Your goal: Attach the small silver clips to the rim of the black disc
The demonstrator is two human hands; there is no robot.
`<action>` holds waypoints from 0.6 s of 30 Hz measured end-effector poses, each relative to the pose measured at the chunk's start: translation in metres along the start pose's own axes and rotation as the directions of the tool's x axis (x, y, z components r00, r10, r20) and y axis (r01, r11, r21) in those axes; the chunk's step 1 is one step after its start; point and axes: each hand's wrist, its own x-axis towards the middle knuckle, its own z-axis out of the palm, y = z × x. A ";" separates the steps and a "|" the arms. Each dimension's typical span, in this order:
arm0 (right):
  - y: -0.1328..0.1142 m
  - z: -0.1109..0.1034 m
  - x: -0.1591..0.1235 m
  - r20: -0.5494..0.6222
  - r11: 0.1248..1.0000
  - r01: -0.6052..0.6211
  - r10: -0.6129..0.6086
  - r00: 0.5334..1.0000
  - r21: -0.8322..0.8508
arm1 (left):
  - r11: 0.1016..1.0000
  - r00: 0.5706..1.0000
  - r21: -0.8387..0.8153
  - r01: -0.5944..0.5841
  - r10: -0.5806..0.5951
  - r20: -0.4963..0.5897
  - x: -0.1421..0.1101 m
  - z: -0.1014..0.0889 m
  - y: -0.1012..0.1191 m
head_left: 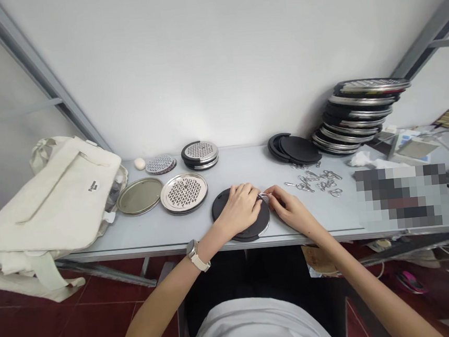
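My left hand (240, 206) rests on a round black disc (228, 206) lying flat near the table's front edge. Its fingers are curled and pinch a small metal clip (263, 197) at the disc's right rim. My right hand (291, 207) meets it from the right, fingers pinched on the same clip. A watch (196, 255) with a pale strap sits on my left wrist.
Loose metal clips (320, 181) lie right of my hands. Behind them sit black discs (295, 149) and a tall leaning stack of discs (361, 112). Perforated metal plates (183, 193) (200, 154), a plain metal lid (139, 196) and a cream bag (50, 199) lie left.
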 end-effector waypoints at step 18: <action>-0.003 -0.002 -0.001 0.074 0.998 0.062 -0.062 0.995 0.014 | 0.997 0.999 -0.070 -0.024 0.027 0.035 0.001 -0.004 0.001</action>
